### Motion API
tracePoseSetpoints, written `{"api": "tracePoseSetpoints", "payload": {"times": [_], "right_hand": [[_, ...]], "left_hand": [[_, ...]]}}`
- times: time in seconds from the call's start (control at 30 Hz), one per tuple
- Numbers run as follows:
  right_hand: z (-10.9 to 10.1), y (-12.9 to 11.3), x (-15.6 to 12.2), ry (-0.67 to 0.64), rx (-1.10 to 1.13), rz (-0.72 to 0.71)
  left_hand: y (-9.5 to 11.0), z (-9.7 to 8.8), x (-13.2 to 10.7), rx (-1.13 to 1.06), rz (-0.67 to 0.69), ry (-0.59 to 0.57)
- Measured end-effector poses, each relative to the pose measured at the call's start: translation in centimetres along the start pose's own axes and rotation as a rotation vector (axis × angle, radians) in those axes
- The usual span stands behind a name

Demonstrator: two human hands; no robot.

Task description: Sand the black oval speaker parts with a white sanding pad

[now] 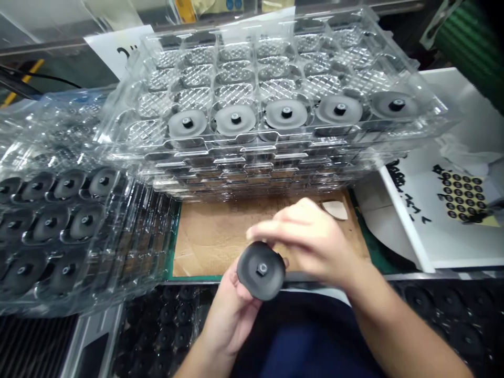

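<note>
A black round dished cap with a small raised stub at its centre is in my left hand, which grips it from below and behind. My right hand hovers by the cap's upper right edge, its index finger stretched out over the rim. Whether that hand touches the cap cannot be made out. Beyond the hands, a stack of clear plastic trays has more such caps along the front row of its top tray; the pockets behind them show bare patterned plastic.
Another clear tray stack with black caps stands at left. Cardboard lies under my hands, bearing a pale scrap. At right, a white bin holds a sheet of round black stickers. More filled trays sit below the bench edge.
</note>
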State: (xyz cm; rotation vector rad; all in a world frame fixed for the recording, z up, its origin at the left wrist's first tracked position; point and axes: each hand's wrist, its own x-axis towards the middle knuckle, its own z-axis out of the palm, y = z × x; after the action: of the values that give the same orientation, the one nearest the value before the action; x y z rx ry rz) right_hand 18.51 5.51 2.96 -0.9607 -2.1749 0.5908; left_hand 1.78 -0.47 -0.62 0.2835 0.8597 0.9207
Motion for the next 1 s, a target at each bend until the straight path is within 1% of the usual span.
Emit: {"api": "tracePoseSetpoints", "payload": {"times": [0.07,0.13,0.2,0.23,0.3,0.37,0.4,0.47,0.53,0.57,0.6,0.63,0.67,0.73,0.77,0.8,0.83,0.9,0.93,0.97,1.0], "right_hand": [[1.2,2.1,-1.6,-0.021,-0.104,0.178],[3.2,3.5,-4.0,-0.105,-0.058,0.289],[5.6,3.9,-6.5,-0.154,0.02,0.342],[6.7,3.9,-7.5,-0.153,0.04,0.363],[7.8,3.7,-8.4,-0.118,0.056,0.415],[7.3,3.1,-7.8,-0.042,0.07,0.486],[6.5,2.7,-7.0,0.004,0.071,0.519],[4.5,1.1,-4.9,0.14,0.101,0.57],[2.8,-1.0,-2.7,0.288,0.186,0.546],[2.2,-2.1,-1.9,0.313,0.226,0.481],[1.9,-3.1,-1.3,0.304,0.259,0.406],[1.6,-3.9,-0.8,0.24,0.281,0.339],[1.5,-4.4,-0.5,0.127,0.287,0.294],[1.6,-4.9,-0.3,-0.109,0.289,0.287],[1.7,-4.9,-0.2,-0.175,0.285,0.307],[1.9,-4.8,-0.2,-0.17,0.261,0.318],[2.2,-4.7,-0.1,-0.098,0.219,0.311],[2.6,-4.6,0.1,0.092,0.146,0.251],[2.6,-4.6,0.0,0.137,0.143,0.213],[2.5,-4.6,-0.1,0.124,0.172,0.183],[2.3,-4.6,-0.3,0.058,0.229,0.169]], "left_hand": [[0.3,-0.1,-0.2,-0.047,0.044,0.055],[0.5,-0.4,-0.2,-0.075,0.086,0.103],[0.7,-0.6,-0.2,-0.091,0.113,0.126],[0.8,-0.7,-0.1,-0.099,0.116,0.133],[0.8,-0.6,-0.1,-0.105,0.113,0.142],[0.8,-0.4,0.0,-0.1,0.103,0.135],[0.8,-0.2,0.0,-0.095,0.099,0.126],[0.7,0.1,0.1,-0.086,0.103,0.11],[0.6,0.3,0.1,-0.068,0.106,0.109],[0.5,0.3,0.1,-0.057,0.092,0.117],[0.5,0.2,0.0,-0.046,0.07,0.127],[0.5,0.1,0.0,-0.035,0.043,0.144],[0.6,-0.1,-0.1,-0.026,0.02,0.171],[0.7,-0.4,-0.3,-0.01,0.01,0.239],[0.7,-0.5,-0.4,-0.002,0.02,0.254],[0.7,-0.6,-0.5,0.008,0.033,0.25],[0.6,-0.6,-0.5,0.017,0.042,0.222],[0.3,-0.4,-0.7,0.04,0.056,0.125],[0.2,-0.3,-0.7,0.054,0.053,0.076],[0.1,-0.3,-0.8,0.064,0.039,0.04],[0.1,-0.2,-0.9,0.068,0.017,0.019]]}}
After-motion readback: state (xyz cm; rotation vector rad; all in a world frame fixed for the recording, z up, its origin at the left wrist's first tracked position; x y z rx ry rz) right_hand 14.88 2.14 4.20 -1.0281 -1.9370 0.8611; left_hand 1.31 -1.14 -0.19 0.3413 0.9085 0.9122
